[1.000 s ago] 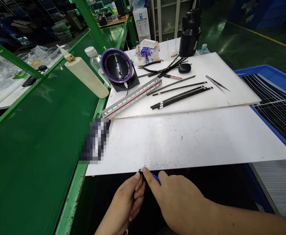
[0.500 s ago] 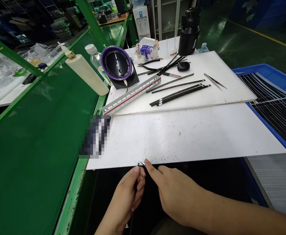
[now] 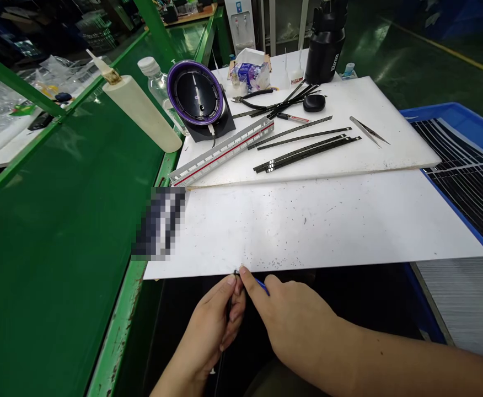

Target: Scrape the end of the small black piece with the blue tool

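Observation:
My left hand (image 3: 216, 322) is closed around a thin black strip (image 3: 227, 309) that runs down below the near edge of the white board (image 3: 307, 226). My right hand (image 3: 295, 325) is pinched on a small blue-handled tool (image 3: 262, 286), its tip meeting the strip's top end at the board's edge. Both hands hang just off the board's front edge, fingertips touching each other.
A second white board (image 3: 382, 149) behind carries several black strips (image 3: 303, 153), tweezers (image 3: 369, 131), pliers (image 3: 252, 100), a scale ruler (image 3: 223, 151), a purple-rimmed round device (image 3: 196, 94) and a black bottle (image 3: 326, 38). A blue tray (image 3: 473, 165) of strips lies right; a green conveyor (image 3: 59, 220) with a white tube (image 3: 140, 113) lies left.
The view has shifted slightly. My hands stay together at the board's front edge, still working the strip's end with the blue tool.

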A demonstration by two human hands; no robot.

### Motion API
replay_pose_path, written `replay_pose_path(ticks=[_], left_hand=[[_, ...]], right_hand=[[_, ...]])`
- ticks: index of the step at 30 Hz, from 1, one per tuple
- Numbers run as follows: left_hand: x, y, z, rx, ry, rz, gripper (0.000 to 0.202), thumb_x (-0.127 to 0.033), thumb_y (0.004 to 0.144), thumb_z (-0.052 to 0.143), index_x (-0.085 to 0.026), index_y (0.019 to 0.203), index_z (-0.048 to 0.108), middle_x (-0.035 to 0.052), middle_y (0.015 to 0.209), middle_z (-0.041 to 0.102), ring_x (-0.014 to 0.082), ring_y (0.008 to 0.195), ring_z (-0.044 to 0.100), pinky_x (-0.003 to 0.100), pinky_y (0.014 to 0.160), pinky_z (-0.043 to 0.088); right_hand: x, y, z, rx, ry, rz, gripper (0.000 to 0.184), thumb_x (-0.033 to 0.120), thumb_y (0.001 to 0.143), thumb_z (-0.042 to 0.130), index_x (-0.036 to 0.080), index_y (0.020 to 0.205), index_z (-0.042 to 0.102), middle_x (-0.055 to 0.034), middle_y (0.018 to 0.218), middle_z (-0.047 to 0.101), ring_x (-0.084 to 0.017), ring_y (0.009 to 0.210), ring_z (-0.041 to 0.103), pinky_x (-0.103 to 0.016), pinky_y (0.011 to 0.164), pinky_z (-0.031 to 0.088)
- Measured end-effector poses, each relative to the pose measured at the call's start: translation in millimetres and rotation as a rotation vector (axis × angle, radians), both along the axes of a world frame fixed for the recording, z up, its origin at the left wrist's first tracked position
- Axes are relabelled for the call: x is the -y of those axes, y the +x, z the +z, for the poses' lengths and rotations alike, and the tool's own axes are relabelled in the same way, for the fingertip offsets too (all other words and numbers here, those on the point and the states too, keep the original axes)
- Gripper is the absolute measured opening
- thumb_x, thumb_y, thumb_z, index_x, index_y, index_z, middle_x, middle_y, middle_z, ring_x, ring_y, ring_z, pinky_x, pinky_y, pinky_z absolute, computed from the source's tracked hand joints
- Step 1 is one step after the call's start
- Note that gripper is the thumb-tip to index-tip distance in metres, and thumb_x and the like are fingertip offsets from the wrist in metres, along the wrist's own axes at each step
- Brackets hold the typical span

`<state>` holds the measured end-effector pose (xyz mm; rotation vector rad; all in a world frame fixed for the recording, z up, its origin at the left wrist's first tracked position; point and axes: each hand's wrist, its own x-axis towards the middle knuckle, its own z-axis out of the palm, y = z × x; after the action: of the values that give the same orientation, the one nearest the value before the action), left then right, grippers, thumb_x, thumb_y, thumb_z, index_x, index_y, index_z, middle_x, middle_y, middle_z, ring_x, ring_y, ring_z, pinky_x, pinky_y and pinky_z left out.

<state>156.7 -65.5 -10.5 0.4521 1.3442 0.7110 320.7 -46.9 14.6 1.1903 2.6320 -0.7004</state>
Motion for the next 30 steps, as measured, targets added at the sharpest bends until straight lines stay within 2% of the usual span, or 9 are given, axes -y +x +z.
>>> replay_pose_path(ticks=[3, 11, 16, 21, 30], left_hand=[[-1.6, -0.6, 1.2, 0.028, -0.019, -0.008, 0.035, -0.048, 0.093, 0.049, -0.019, 0.074, 0.049, -0.0062, 0.053, 0.043, 0.0027, 0.035, 0.020, 0.013, 0.029, 0.016], [-0.9, -0.2, 6.0, 0.043, -0.022, -0.002, 0.033, -0.046, 0.094, 0.046, -0.020, 0.076, 0.050, -0.0069, 0.052, 0.041, 0.0025, 0.034, 0.018, 0.012, 0.029, 0.015], [0.7, 1.7, 2.4, 0.007, 0.010, 0.021, 0.033, -0.045, 0.094, 0.046, -0.019, 0.074, 0.050, -0.0064, 0.053, 0.042, 0.0028, 0.034, 0.020, 0.013, 0.029, 0.016], [0.8, 5.6, -2.6, -0.020, 0.059, 0.045, 0.035, -0.047, 0.094, 0.048, -0.019, 0.073, 0.049, -0.0060, 0.054, 0.043, 0.0032, 0.035, 0.023, 0.013, 0.030, 0.018], [3.4, 11.3, -3.0, -0.060, 0.075, 0.069, 0.038, -0.052, 0.091, 0.050, -0.019, 0.072, 0.048, -0.0061, 0.053, 0.044, 0.0032, 0.036, 0.026, 0.013, 0.030, 0.020]], right_hand=[[2.6, -2.1, 1.8, 0.059, 0.022, 0.017, 0.089, 0.008, 0.076, 0.049, 0.008, 0.158, 0.013, -0.0082, 0.086, 0.058, -0.018, 0.052, 0.054, -0.028, 0.035, 0.029], [1.1, 1.6, 1.9, -0.011, -0.016, -0.052, 0.087, 0.004, 0.076, 0.048, 0.014, 0.158, 0.018, -0.0093, 0.092, 0.062, -0.020, 0.061, 0.060, -0.029, 0.045, 0.035], [-1.5, 3.9, 3.2, -0.048, -0.048, -0.089, 0.087, 0.004, 0.076, 0.047, 0.015, 0.158, 0.019, -0.0090, 0.093, 0.063, -0.022, 0.066, 0.061, -0.030, 0.048, 0.035], [-0.7, 5.4, 4.0, -0.067, -0.071, -0.097, 0.088, 0.004, 0.075, 0.047, 0.014, 0.158, 0.019, -0.0084, 0.093, 0.064, -0.023, 0.070, 0.062, -0.031, 0.053, 0.040], [5.9, 3.6, 0.8, -0.061, -0.078, -0.079, 0.091, 0.008, 0.075, 0.050, 0.013, 0.158, 0.014, -0.0091, 0.094, 0.062, -0.022, 0.066, 0.061, -0.032, 0.054, 0.046]])
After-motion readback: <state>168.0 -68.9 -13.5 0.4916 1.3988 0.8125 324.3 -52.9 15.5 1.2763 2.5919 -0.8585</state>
